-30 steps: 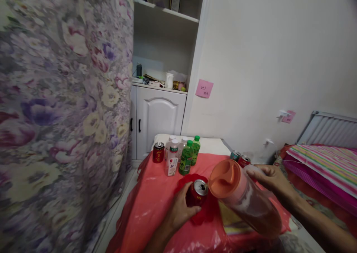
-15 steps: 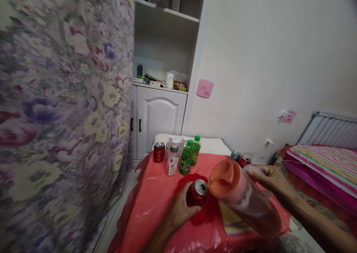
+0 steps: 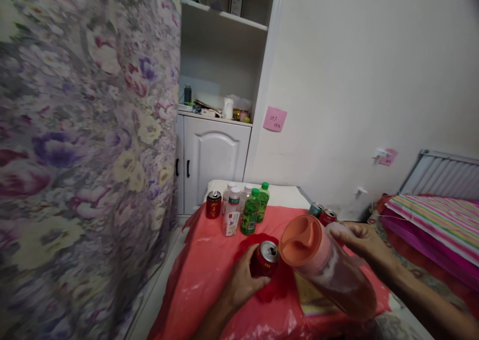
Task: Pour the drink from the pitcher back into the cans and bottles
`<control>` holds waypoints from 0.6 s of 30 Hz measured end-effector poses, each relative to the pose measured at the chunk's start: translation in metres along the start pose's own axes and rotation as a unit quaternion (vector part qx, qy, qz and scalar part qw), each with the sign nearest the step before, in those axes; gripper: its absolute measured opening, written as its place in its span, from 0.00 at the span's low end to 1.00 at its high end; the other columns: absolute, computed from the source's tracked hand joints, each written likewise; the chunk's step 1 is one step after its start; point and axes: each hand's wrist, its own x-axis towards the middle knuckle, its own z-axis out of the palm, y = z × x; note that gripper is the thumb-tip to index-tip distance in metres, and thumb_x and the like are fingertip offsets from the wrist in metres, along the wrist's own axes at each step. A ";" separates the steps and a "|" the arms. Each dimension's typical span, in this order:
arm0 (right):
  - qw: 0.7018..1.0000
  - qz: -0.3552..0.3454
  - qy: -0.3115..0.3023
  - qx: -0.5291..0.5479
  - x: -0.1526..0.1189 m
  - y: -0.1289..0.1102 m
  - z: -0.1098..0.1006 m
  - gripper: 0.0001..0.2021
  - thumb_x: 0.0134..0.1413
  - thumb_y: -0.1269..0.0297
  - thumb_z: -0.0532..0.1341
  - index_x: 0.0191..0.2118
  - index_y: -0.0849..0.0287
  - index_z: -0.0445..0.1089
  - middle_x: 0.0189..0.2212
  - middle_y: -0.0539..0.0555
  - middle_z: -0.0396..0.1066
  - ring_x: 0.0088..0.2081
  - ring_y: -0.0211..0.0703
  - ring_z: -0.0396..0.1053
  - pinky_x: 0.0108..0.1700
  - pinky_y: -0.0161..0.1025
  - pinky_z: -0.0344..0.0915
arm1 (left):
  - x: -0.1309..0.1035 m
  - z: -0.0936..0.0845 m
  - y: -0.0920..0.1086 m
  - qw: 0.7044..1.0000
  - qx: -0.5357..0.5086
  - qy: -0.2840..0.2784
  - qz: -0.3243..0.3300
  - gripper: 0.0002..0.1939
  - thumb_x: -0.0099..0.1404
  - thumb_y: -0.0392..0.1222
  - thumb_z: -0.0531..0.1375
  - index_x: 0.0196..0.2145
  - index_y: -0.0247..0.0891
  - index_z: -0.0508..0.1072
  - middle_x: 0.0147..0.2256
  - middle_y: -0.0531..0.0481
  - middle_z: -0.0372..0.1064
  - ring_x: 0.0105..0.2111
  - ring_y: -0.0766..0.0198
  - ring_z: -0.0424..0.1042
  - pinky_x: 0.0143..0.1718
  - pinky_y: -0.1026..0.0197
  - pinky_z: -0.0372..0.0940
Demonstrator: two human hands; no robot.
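Note:
My left hand (image 3: 243,280) is closed around a dark red can (image 3: 265,260) with its silver top facing up and its opening showing. Just right of the can, a pitcher (image 3: 333,270) with an orange lid (image 3: 301,241) is tilted, its lid toward the can's rim. Brownish liquid with some foam lies inside it. My right hand (image 3: 359,237) grips the pitcher by its handle at the upper right. Beneath the can is a red dish (image 3: 273,291), partly hidden by the can and my left hand. Whether liquid passes between pitcher and can is too small to tell.
Behind stand a red can (image 3: 213,204), clear bottles (image 3: 232,215) and green bottles (image 3: 250,214) on the red-covered table (image 3: 202,270). Two more cans (image 3: 328,216) are at the back right. A yellow cloth (image 3: 312,295) lies under the pitcher. A floral curtain (image 3: 90,130) hangs left.

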 end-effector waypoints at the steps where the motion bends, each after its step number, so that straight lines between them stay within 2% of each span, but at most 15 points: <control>1: 1.000 0.004 0.003 0.009 0.000 0.002 0.001 0.25 0.45 0.39 0.65 0.20 0.58 0.67 0.18 0.47 0.60 0.23 0.37 0.55 0.26 0.36 0.53 | 0.000 0.000 0.000 1.000 -0.003 0.001 0.001 0.40 0.43 0.29 0.69 0.56 0.42 0.72 0.56 0.43 0.73 0.59 0.41 0.67 0.62 0.45 0.60; 6: 0.999 0.005 0.033 0.025 -0.004 0.007 0.005 0.25 0.43 0.38 0.65 0.20 0.58 0.70 0.17 0.48 0.60 0.22 0.38 0.54 0.25 0.37 0.51 | 0.000 -0.001 0.006 1.000 -0.021 -0.007 0.005 0.39 0.44 0.31 0.70 0.56 0.41 0.71 0.56 0.44 0.73 0.58 0.42 0.68 0.61 0.45 0.61; 13: 0.997 -0.022 0.073 0.019 -0.011 0.011 0.012 0.27 0.44 0.36 0.64 0.20 0.59 0.69 0.16 0.46 0.53 0.23 0.35 0.46 0.25 0.38 0.46 | 0.000 -0.001 0.018 0.999 -0.029 -0.024 0.000 0.39 0.45 0.33 0.70 0.57 0.40 0.70 0.56 0.43 0.73 0.57 0.43 0.69 0.61 0.46 0.60; 18: 0.995 -0.035 0.080 0.041 -0.014 0.023 0.017 0.27 0.47 0.37 0.63 0.19 0.58 0.66 0.17 0.44 0.46 0.22 0.34 0.42 0.25 0.37 0.44 | -0.002 -0.002 0.022 0.999 -0.026 -0.033 -0.006 0.39 0.45 0.34 0.70 0.57 0.40 0.70 0.56 0.42 0.72 0.58 0.43 0.68 0.60 0.46 0.61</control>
